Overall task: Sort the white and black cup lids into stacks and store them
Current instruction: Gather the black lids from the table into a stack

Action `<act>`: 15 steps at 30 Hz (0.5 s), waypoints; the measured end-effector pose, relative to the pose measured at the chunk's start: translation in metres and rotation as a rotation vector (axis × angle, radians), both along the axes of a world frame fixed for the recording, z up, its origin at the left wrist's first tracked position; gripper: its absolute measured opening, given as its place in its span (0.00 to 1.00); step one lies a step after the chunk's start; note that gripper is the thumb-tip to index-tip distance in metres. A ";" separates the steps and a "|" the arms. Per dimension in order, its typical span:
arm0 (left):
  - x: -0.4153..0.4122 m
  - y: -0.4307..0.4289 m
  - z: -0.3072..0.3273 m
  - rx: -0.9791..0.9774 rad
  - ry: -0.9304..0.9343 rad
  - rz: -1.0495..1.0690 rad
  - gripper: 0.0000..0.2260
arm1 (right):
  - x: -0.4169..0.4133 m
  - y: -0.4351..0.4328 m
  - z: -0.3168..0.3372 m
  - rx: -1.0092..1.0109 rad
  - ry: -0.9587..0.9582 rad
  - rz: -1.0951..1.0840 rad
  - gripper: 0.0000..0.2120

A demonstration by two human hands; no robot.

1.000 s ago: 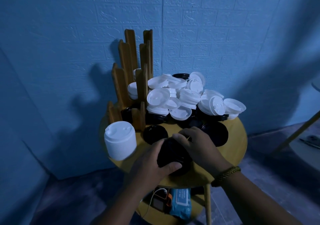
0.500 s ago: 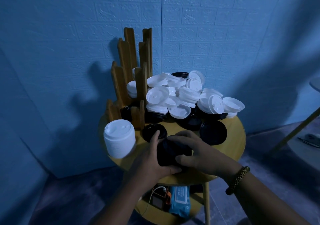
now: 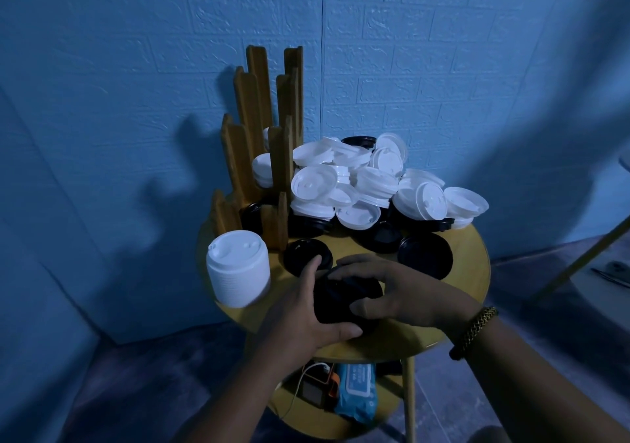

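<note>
Both hands hold a stack of black lids (image 3: 344, 294) near the front edge of the round wooden table (image 3: 470, 292). My left hand (image 3: 306, 309) grips its left side, thumb curled under the front. My right hand (image 3: 392, 289) covers the top and right side, fingers curled over it. A tall stack of white lids (image 3: 238, 269) stands at the left. A loose pile of white lids (image 3: 368, 183) fills the back, with single black lids (image 3: 424, 255) lying in front of it.
A wooden slatted lid rack (image 3: 269, 142) stands at the back left, with some lids in its slots. A lower shelf holds a blue wipes pack (image 3: 356, 391) and a small device with a cable. The blue brick wall is close behind.
My right hand slid from the far side of the black stack over its top and right side. The left thumb stays under the front. The view shifted slightly.
</note>
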State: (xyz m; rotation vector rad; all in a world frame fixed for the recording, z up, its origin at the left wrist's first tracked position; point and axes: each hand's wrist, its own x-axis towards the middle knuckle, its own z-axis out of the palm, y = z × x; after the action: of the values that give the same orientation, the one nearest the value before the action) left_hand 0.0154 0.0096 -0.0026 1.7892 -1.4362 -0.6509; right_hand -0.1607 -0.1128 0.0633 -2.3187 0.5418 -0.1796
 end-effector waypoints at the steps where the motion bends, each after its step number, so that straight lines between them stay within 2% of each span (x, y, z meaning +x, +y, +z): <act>1: 0.000 0.000 0.000 0.001 -0.004 0.003 0.53 | 0.001 -0.001 0.002 -0.012 0.012 0.007 0.21; 4: 0.001 0.001 0.000 0.007 -0.023 0.000 0.51 | 0.004 0.001 -0.003 -0.055 0.032 -0.016 0.21; 8: 0.000 0.001 0.000 0.002 -0.059 -0.010 0.43 | 0.004 0.006 -0.026 -0.079 -0.131 -0.128 0.22; 10: -0.001 0.001 0.000 -0.014 -0.070 -0.010 0.42 | 0.002 0.009 -0.032 -0.045 -0.181 -0.154 0.24; 13: -0.002 0.000 -0.001 -0.028 -0.101 -0.022 0.42 | -0.002 0.011 -0.036 -0.089 -0.153 -0.184 0.27; 15: -0.001 0.001 -0.001 -0.005 -0.112 -0.028 0.43 | -0.003 0.014 -0.039 -0.142 -0.123 -0.197 0.33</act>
State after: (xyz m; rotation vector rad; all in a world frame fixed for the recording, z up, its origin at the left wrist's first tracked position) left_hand 0.0142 0.0103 -0.0034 1.8289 -1.5385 -0.5685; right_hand -0.1633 -0.0986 0.0243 -2.3691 0.7148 -0.4649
